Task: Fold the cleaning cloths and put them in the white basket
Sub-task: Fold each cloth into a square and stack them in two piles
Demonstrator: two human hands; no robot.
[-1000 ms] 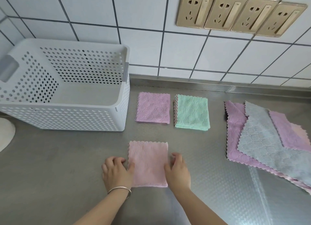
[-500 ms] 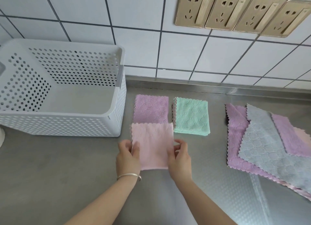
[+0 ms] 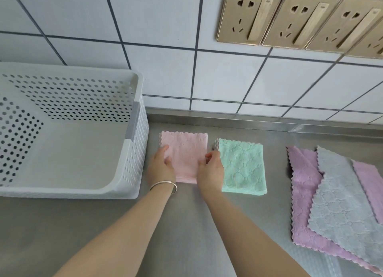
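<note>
A folded pink cloth [image 3: 184, 152] lies on the steel counter just right of the white basket [image 3: 136, 152], covering the folded purple cloth seen earlier. My left hand [image 3: 160, 167] pinches its left edge and my right hand [image 3: 210, 170] pinches its right edge. A folded green cloth [image 3: 241, 165] sits right beside it. Unfolded cloths lie spread at the right: a purple one [image 3: 300, 185] under a grey one [image 3: 342, 206], with another purple cloth [image 3: 371, 185] on top. The basket holds nothing that I can see.
A tiled wall [image 3: 165, 27] with several gold sockets [image 3: 248, 15] rises behind the counter. Bare steel countertop [image 3: 62, 235] stretches along the front. A silver bracelet [image 3: 163, 183] is on my left wrist.
Both hands carried the folded pink cloth away from me and set it on top of the folded purple cloth beside the basket. The view shifted forward and left.
</note>
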